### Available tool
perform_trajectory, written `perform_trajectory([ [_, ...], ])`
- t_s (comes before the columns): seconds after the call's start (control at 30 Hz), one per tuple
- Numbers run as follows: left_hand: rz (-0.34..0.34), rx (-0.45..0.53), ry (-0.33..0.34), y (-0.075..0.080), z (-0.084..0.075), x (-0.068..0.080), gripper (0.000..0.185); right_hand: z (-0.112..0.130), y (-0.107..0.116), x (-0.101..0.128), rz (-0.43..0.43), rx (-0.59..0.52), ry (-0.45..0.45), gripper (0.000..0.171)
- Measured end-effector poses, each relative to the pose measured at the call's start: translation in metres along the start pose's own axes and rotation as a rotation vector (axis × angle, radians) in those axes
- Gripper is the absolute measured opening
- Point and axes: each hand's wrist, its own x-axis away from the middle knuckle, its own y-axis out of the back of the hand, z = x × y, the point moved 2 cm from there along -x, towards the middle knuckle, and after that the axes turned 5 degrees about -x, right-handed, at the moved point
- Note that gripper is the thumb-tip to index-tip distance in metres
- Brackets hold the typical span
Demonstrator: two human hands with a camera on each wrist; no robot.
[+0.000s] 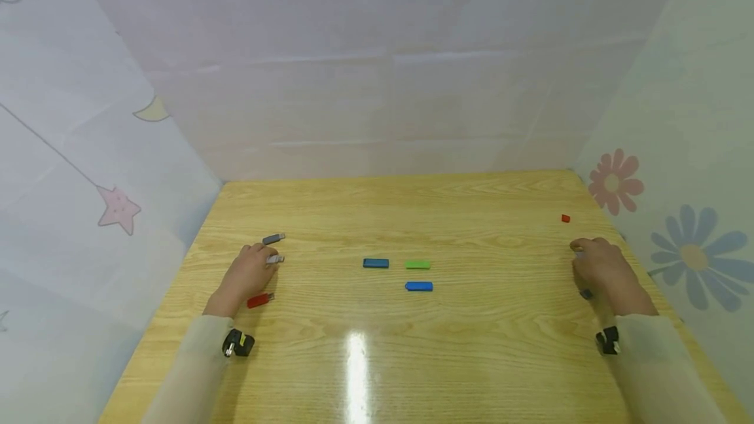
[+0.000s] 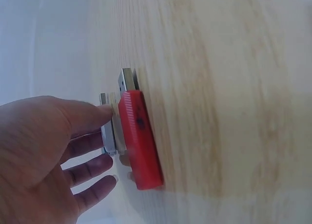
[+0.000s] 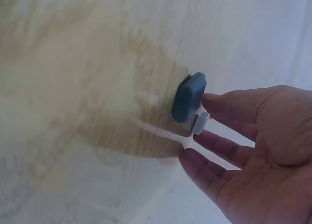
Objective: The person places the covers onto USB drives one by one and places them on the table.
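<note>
At the left of the table, my left hand point(image 1: 250, 272) has thumb and fingers around a white USB stick point(image 2: 107, 131) with a metal plug. Closest to that hand is a red USB stick point(image 2: 140, 136), lying with its plug bare. A dark grey USB stick point(image 1: 273, 239) lies just beyond the fingertips. Far to the right, my right hand point(image 1: 603, 270) holds a small white cap point(image 3: 200, 122) low at the table, thumb on one side and fingers on the other. A dark blue-grey cap point(image 3: 189, 97) sits beside it, near the thumb tip.
Mid-table lie a dark blue piece point(image 1: 376, 263), a green one point(image 1: 417, 265) and a bright blue one point(image 1: 419, 286). A small red cap point(image 1: 565, 218) lies beyond the right hand. Patterned sheets surround the wooden table point(image 1: 471, 358) at back and sides.
</note>
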Motion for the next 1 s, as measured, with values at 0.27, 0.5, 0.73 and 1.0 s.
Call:
perform_trajectory([
  [0.27,-0.010,0.052,0.021,-0.002,0.005,-0.004,0.021,-0.002,-0.001,-0.004,-0.001,-0.037,0.014,0.041],
  [0.5,0.026,0.050,0.049,-0.002,0.009,-0.008,0.018,-0.002,0.002,-0.006,0.006,-0.036,0.004,0.037],
  [0.73,0.035,0.024,0.056,0.000,0.009,-0.008,0.018,0.003,0.004,-0.004,-0.043,-0.018,0.003,0.038],
  [1.0,0.014,0.032,0.038,-0.001,0.006,-0.005,0.022,0.018,0.001,-0.001,-0.127,-0.038,0.063,0.035],
])
